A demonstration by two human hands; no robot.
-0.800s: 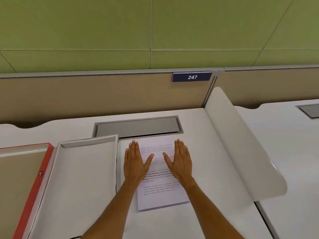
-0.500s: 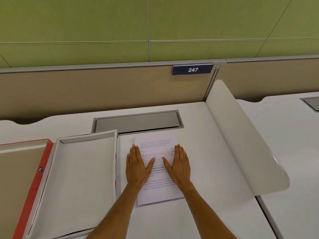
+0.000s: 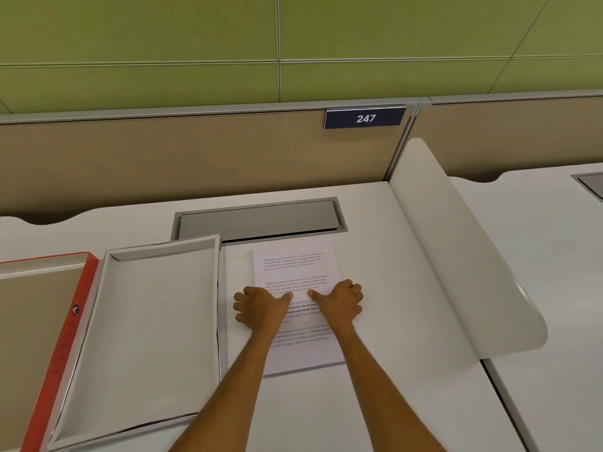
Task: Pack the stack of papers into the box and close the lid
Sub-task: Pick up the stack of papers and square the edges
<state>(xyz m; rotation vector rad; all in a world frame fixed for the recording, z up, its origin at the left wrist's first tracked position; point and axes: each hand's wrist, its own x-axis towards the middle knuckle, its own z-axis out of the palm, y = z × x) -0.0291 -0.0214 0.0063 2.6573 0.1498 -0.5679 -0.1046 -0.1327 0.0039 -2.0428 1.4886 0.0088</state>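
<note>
Both hands sit on the stack of papers (image 3: 295, 305), one on each side. My left hand (image 3: 261, 306) has its thumb on top of the sheets and its fingers curled down over the left edge. My right hand (image 3: 341, 300) does the same at the right edge. They look like they are just starting to grab the stack, but the papers lie flat on the white counter (image 3: 375, 402), so nothing is lifted yet.

The box (image 3: 140, 324) lies open just to the left of the papers, and nothing is in it. Its red lid (image 3: 62, 347) is flipped open further left, partly out of the picture.

So the job is only at the start, I think. The papers need to go up, move over to the left, and go down flat inside the box. Then the lid has to be shut. None of that is done yet.
</note>
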